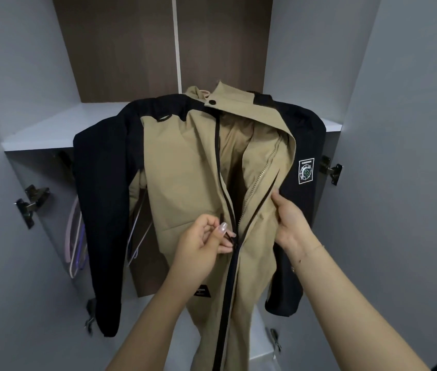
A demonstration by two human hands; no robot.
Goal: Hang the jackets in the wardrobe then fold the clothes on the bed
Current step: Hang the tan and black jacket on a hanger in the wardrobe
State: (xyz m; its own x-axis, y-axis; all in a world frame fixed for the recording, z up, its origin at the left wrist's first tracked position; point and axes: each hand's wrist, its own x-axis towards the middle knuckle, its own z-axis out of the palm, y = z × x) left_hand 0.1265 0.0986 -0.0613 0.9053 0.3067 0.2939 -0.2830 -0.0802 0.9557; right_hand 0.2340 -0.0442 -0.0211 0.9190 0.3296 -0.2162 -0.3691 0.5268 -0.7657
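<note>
A tan jacket (185,172) with black shoulders and sleeves hangs in the open wardrobe, facing me. Its zipper is closed from the hem up to about mid-chest and open above. My left hand (204,242) pinches the black zipper pull (229,235) at the point where the two sides meet. My right hand (289,223) grips the jacket's right front panel beside the zipper teeth. A white square patch (306,171) sits on the black sleeve at the right. The hanger inside the jacket is hidden.
A white shelf (59,132) crosses the wardrobe behind the jacket's shoulders, with a brown back panel (131,49) above. Pink and purple empty hangers (77,245) hang at the left behind the sleeve. Grey doors with metal hinges (31,203) stand open on both sides.
</note>
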